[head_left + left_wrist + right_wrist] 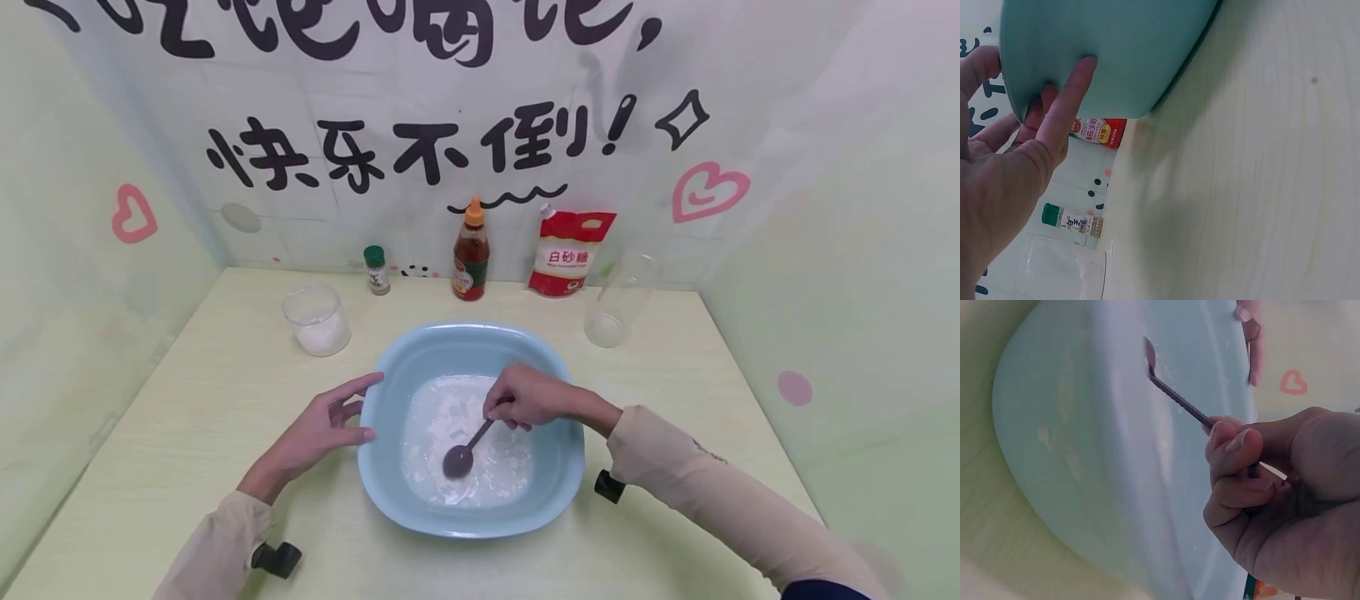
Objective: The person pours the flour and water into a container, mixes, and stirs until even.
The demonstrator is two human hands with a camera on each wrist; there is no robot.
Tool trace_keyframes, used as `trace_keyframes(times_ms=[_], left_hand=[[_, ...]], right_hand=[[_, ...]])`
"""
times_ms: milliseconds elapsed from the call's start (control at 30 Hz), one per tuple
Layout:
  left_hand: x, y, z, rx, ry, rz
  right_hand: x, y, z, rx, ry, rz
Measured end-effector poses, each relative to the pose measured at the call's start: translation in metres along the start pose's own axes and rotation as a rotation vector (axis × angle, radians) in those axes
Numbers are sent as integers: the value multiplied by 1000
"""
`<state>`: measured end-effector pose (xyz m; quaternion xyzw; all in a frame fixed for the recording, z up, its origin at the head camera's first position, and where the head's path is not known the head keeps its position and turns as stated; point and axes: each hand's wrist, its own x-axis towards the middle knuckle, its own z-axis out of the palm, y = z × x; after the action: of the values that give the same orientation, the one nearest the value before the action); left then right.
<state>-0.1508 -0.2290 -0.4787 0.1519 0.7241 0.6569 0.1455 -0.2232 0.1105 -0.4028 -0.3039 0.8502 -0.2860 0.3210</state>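
My right hand [528,396] grips the handle of a dark spoon [459,461] over a light blue plastic basin [375,492]. The spoon's bowl dips toward a wet, lumpy white mixture [495,475] spread across the basin's bottom. In the right wrist view, the curled fingers [1232,447] and thumb wrap the spoon's thin handle [1182,402]. At the basin's left side, my left hand [322,429] holds the rim. From the left wrist, some of its fingers [1063,103] lie against the outer wall [1129,50], while another digit reaches the rim.
Behind the basin stand a glass cup [318,321] with white contents, a green-capped shaker [377,271], a sauce bottle [471,254] and a red sugar pouch [568,254]. A tall clear glass [618,304] is at the back right. Walls close in the table [187,433] on three sides.
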Motion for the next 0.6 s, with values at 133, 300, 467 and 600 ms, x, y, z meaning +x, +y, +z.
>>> trace_keyframes(times_ms=[133,300,467,600], left_hand=[[2,-1,1,-7,0,4],[1,-1,0,-6,0,11],[2,-2,0,-2,1,12],[2,-2,1,-5,6,14]], right_hand=[[-6,4,-13,-34,23,68],[-5,9,-27,-61,126,145],[4,8,-26,-60,169,81],[9,2,-20,-57,181,27]])
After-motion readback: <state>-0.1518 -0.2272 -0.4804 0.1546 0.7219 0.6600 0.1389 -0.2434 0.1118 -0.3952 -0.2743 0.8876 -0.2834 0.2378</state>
